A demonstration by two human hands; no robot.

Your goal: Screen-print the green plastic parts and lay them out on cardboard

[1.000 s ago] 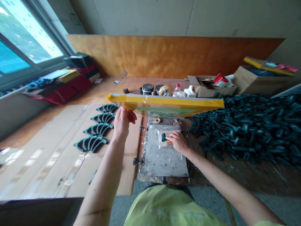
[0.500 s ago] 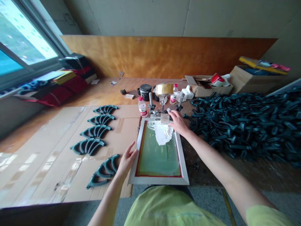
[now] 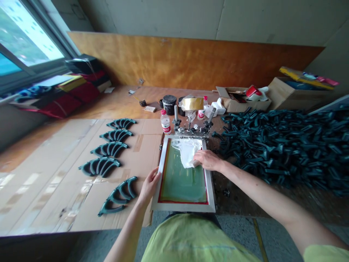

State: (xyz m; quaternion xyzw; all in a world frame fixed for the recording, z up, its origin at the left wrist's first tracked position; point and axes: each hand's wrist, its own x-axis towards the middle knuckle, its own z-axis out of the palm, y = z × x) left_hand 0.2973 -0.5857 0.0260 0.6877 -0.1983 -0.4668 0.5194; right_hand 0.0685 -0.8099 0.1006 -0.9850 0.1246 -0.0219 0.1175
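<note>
A window (image 3: 24,40) fills the upper left corner of the room. Below it, a stack of red, yellow and dark bundles (image 3: 68,91) lies at the far left of the wooden surface (image 3: 120,103). Flat cardboard sheets (image 3: 49,174) cover the near left part, and five dark green curved parts (image 3: 109,149) lie on them in a slanting row, each apart from the next.

The left hand (image 3: 149,185) rests against the left rim of the screen frame (image 3: 182,208). Its grip is loose and spread, with the thumb apart from the fingers and the fingertips touching the metal. The frame lies flat at the near middle of the surface, just ahead of the person's yellow-green shirt (image 3: 196,240), its green mesh edged in red. Clamps (image 3: 191,129) hold its far end.

The right hand (image 3: 208,160) lies palm down on the far right part of the mesh. Its fingers are pressed together over the edge of a white patch (image 3: 187,151); I cannot tell whether the grip pinches anything.

Beyond the frame stand a red-labelled bottle (image 3: 165,123), black tins (image 3: 169,103) and a yellow wrapped block (image 3: 192,103). To the right, a big heap of dark green parts (image 3: 278,145) spreads over the surface, with open cardboard boxes (image 3: 240,103) behind it. A plywood board (image 3: 191,62) runs along the back, under grey wall panels (image 3: 191,18).
</note>
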